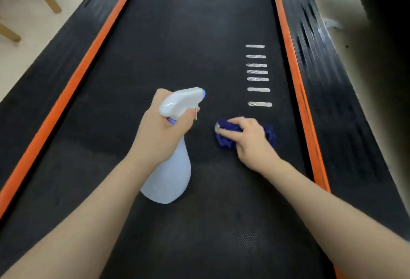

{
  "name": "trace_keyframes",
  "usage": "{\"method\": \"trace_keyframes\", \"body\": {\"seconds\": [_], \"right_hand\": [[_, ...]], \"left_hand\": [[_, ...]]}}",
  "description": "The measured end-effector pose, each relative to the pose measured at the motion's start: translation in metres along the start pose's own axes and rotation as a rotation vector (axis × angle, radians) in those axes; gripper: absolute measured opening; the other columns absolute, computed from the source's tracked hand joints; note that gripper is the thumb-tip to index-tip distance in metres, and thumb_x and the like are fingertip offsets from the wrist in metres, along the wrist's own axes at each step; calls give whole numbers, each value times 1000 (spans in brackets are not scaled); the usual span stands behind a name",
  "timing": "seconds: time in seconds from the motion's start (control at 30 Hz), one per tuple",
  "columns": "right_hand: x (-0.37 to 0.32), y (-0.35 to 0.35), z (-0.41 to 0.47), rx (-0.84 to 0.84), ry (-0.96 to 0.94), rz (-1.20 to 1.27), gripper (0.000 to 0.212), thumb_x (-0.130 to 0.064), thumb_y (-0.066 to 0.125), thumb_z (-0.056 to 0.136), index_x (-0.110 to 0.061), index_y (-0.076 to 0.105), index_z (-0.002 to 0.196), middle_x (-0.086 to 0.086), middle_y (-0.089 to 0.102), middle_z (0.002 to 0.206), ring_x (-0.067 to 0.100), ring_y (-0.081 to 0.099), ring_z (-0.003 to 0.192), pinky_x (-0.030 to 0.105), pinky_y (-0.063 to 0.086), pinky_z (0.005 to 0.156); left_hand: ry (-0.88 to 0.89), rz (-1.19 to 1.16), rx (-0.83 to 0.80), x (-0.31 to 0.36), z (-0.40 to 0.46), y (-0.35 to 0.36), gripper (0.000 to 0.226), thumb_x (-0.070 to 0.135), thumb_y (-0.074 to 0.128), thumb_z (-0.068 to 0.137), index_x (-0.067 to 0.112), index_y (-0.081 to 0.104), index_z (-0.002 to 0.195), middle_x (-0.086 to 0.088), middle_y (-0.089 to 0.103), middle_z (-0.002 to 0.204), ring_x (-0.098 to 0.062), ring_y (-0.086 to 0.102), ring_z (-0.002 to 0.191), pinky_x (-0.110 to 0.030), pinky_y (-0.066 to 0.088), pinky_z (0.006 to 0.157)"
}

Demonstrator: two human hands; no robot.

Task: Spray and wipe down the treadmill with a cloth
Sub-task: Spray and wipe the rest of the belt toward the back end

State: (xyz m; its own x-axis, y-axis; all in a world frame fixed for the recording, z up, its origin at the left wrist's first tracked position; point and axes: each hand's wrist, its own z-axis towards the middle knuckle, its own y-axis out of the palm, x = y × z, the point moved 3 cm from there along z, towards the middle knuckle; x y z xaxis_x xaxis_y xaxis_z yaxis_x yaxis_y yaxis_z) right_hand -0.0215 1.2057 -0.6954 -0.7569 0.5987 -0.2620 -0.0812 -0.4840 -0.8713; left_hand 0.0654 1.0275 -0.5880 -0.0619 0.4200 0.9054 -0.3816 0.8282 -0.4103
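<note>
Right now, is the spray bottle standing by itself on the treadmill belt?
No, the left hand grips the spray bottle round its neck.

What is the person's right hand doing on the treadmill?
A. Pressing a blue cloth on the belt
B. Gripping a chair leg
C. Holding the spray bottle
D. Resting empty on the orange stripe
A: the right hand lies on the crumpled blue cloth on the black belt, while the left hand grips the spray bottle.
</note>
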Motion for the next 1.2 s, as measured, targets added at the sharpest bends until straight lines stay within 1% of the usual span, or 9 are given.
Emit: {"method": "trace_keyframes", "body": {"seconds": [0.13,0.23,0.3,0.4,0.5,0.7,0.87,1.07,1.2], "right_hand": [[-14,15,-1,-160,-198,5,51,-13,33,73,-19,73,104,16,64,109,41,60,91,46,46,82],[9,13,49,-23,159,-32,42,-1,52,68,-17,74,99,19,63,101,43,59,82,44,49,75],[-9,19,57,-40,355,-22,50,5,66,59,-15,72,104,21,59,106,45,55,89,43,44,79],[-68,31,24,-96,59,73,59,1,79,48,-19,72,103,17,62,104,41,59,88,44,48,78],[-79,37,14,-194,-171,150,52,3,72,61,-21,71,107,16,62,108,41,58,93,48,48,81],[-76,47,74,-177,198,-18,50,0,63,73,-18,63,120,19,51,122,43,49,105,43,38,87],[-119,66,39,-181,-286,174,46,-5,57,62,-18,73,103,16,64,103,41,60,86,46,49,76],[-97,71,119,-225,294,-31,52,-11,55,83,-31,52,131,10,40,133,35,39,114,40,36,95],[-150,74,62,-193,-171,184,47,-5,58,65,-20,71,107,18,60,104,42,56,85,45,48,76]], "left_hand": [[-27,-1,-22,-3,3,6,43,37,55,76,13,57,111,16,57,88,-3,60,84,-17,46,68],[-60,-21,78,-7,7,-7,35,33,57,82,22,61,115,25,52,94,2,58,85,-20,53,72],[-87,-72,159,-12,3,-23,33,31,54,82,33,64,113,10,56,112,-3,61,94,-29,57,72],[-106,-68,239,-18,-8,-49,34,35,50,79,40,65,110,-5,58,115,-9,63,98,-34,55,73],[-99,13,249,-18,-17,-64,37,36,49,77,37,65,111,2,54,107,5,59,84,-30,54,74],[-38,166,300,-32,-23,-94,32,34,57,83,12,59,106,15,44,85,10,53,74,-7,41,63],[-9,163,235,-39,-21,-100,23,26,59,85,12,55,102,21,45,70,9,51,63,-5,36,57],[28,95,219,-50,-17,-107,46,36,53,77,9,57,114,29,50,65,3,52,65,-12,42,63],[15,91,258,-53,-16,-113,47,33,53,77,9,56,117,40,48,76,10,53,74,-4,39,63]]}}
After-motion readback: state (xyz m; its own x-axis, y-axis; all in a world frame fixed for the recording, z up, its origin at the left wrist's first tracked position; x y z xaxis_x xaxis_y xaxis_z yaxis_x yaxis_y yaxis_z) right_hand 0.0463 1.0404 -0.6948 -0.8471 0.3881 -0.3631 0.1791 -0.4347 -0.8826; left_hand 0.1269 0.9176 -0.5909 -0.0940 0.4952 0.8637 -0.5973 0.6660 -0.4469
